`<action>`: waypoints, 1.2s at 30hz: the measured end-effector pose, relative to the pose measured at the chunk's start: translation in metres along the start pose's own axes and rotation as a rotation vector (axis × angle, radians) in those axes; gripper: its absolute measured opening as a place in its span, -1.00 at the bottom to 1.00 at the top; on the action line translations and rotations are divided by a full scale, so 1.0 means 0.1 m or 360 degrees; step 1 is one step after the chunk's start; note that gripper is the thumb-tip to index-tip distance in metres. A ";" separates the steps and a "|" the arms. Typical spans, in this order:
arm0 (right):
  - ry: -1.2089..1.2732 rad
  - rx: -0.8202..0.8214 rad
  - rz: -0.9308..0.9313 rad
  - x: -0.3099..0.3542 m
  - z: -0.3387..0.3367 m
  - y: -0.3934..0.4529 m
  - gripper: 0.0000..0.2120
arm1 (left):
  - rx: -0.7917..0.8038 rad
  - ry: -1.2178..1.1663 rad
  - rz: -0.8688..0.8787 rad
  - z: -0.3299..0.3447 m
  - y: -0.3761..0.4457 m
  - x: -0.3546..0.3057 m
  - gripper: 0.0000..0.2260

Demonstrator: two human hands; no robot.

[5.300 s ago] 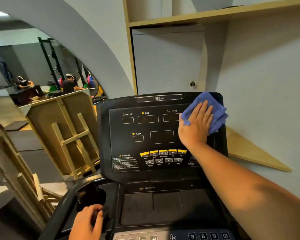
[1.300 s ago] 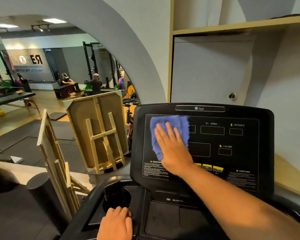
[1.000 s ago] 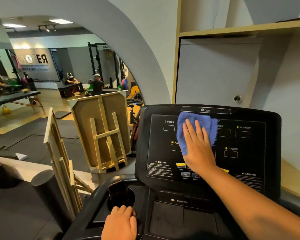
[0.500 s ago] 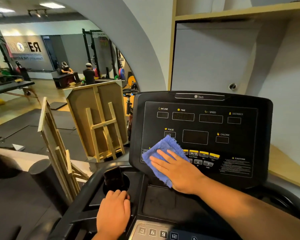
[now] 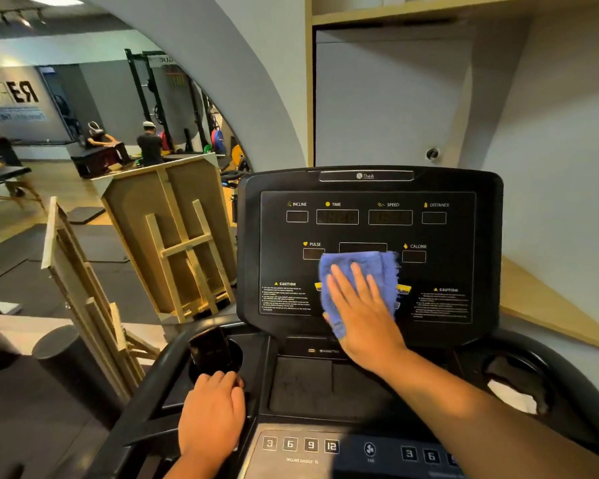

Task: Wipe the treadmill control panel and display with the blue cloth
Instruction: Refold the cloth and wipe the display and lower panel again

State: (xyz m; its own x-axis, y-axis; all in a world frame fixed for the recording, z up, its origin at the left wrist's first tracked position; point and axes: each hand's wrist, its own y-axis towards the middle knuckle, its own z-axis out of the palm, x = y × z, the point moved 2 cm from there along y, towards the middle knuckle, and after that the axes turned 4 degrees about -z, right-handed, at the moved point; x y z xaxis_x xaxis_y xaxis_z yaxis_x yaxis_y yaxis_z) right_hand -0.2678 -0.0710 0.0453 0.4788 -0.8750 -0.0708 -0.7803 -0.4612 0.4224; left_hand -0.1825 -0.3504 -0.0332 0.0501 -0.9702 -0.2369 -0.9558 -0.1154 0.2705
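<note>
The black treadmill control panel (image 5: 367, 216) stands upright before me, with dark display windows labelled INCLINE, TIME, SPEED, DISTANCE, PULSE and CALORIE. My right hand (image 5: 363, 312) lies flat with fingers spread, pressing the blue cloth (image 5: 381, 271) against the panel's lower middle. The cloth covers most of the yellow button row and the bottom of the centre display. My left hand (image 5: 213, 413) rests on the console edge beside the left cup holder (image 5: 232, 361), which holds a dark phone (image 5: 210, 349).
A lower keypad (image 5: 301, 444) with incline numbers sits at the bottom edge. The right cup holder (image 5: 519, 382) holds something white. Wooden frames (image 5: 173, 236) lean at left. A wall and a wooden shelf stand close behind the panel. People are far back in the gym.
My right hand has slid the cloth from the panel's lower left corner rightward and up to the lower middle. My left hand has stayed by the cup holder.
</note>
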 end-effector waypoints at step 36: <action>-0.0001 -0.0033 0.0326 -0.74 -0.12 -0.78 -0.38 | 0.0025 -0.0048 -0.0084 -0.05 -0.01 -0.07 -0.78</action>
State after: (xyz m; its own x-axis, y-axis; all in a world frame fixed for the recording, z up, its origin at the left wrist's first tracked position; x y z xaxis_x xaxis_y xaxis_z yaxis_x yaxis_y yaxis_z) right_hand -0.2372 0.0312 0.0287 0.3107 -0.9503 0.0182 -0.8531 -0.2704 0.4463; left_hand -0.1807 -0.3450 -0.0274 0.0918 -0.9560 -0.2785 -0.9565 -0.1625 0.2424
